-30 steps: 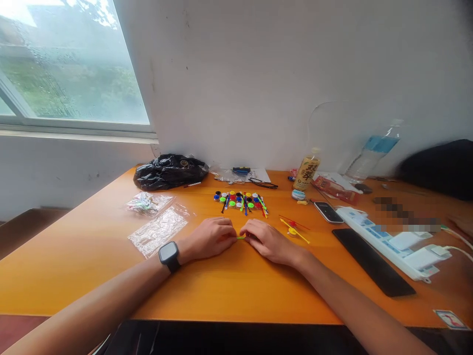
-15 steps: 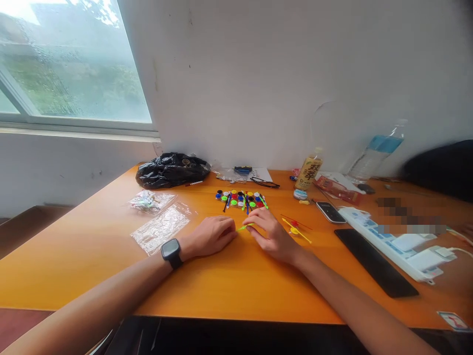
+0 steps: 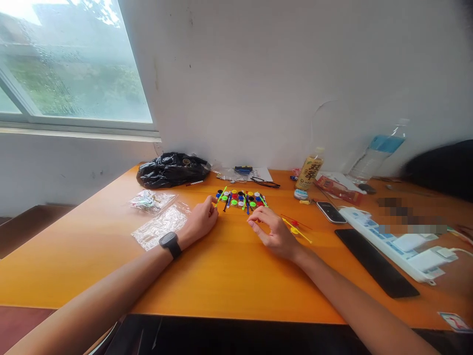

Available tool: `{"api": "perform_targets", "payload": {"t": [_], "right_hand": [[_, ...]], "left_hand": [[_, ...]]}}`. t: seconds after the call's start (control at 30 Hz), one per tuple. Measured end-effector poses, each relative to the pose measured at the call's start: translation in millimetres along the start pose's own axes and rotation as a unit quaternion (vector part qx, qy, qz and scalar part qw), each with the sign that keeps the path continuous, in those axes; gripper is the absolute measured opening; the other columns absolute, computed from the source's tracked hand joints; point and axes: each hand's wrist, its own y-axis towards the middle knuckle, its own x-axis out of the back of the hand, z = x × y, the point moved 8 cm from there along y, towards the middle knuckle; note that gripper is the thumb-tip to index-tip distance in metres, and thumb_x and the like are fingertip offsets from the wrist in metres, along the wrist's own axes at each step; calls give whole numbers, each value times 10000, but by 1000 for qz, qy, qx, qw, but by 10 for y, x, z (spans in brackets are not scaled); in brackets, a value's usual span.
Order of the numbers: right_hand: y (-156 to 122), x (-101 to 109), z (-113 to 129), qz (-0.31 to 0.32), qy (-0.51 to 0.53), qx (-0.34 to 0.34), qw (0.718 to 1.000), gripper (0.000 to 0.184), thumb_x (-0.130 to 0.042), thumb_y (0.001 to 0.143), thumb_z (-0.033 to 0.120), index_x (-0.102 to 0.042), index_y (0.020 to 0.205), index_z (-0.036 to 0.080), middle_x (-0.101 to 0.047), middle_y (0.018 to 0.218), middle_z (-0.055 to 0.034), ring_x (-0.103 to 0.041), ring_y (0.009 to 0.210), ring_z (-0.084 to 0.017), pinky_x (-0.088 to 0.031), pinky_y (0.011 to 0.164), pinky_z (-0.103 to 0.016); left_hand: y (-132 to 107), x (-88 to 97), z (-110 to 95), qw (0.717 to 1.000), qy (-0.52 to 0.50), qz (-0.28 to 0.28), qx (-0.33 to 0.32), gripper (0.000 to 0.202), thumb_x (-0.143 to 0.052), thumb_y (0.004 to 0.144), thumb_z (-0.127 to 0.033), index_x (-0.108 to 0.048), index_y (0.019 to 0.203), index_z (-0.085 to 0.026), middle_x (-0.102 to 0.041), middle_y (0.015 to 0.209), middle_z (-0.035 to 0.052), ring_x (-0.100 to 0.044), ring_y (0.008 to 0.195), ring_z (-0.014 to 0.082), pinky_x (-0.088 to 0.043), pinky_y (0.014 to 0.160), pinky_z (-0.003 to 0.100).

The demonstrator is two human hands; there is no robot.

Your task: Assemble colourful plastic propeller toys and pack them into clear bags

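My left hand point(image 3: 199, 219), with a black watch point(image 3: 170, 242) on its wrist, is closed on a thin bright green plastic stick point(image 3: 221, 194). The stick slants up over the left end of a cluster of small round plastic pieces point(image 3: 241, 195) in several colours. More thin sticks, black, blue and green, lie among these pieces. To the right, my right hand point(image 3: 271, 230) hovers just in front of the cluster, fingers curved and apart, holding nothing that I can see. Beside it lie a yellow stick with a round yellow piece point(image 3: 294, 230) and a red stick with a round red piece point(image 3: 295, 223).
Clear plastic bags point(image 3: 162, 227) lie on the left, one with small parts inside. A black plastic bag point(image 3: 172, 170) sits behind them. On the right are a drink bottle point(image 3: 309, 172), a phone point(image 3: 331, 212), a black slab point(image 3: 377, 264) and a white power strip point(image 3: 391, 246).
My left hand has moved forward and left to the cluster, carrying the green stick that was between both hands. My right hand has let go of it and stayed nearly in place.
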Motion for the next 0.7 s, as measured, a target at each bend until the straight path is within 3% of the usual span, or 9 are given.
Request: {"api": "perform_targets", "payload": {"t": [0.23, 0.7], "right_hand": [[-9, -25, -17, 10, 6, -1, 1000, 135, -533, 1055, 262, -639, 975, 237, -641, 986, -62, -615, 951, -223, -496, 917, -385], [-18, -53, -57, 16, 19, 6, 1000, 130, -563, 1040, 234, -647, 942, 223, -642, 943, -59, -599, 872, -208, -485, 826, -371]], "left_hand": [[12, -13, 21, 999, 29, 21, 22, 173, -514, 910, -163, -595, 1061, -185, -634, 695, 0, -580, 637, 189, -338, 603, 283], [15, 1, 22, 996, 58, 36, 52, 117, -540, 916, -169, -622, 998, -181, -661, 738, 23, -579, 677, 187, -326, 631, 283]]}}
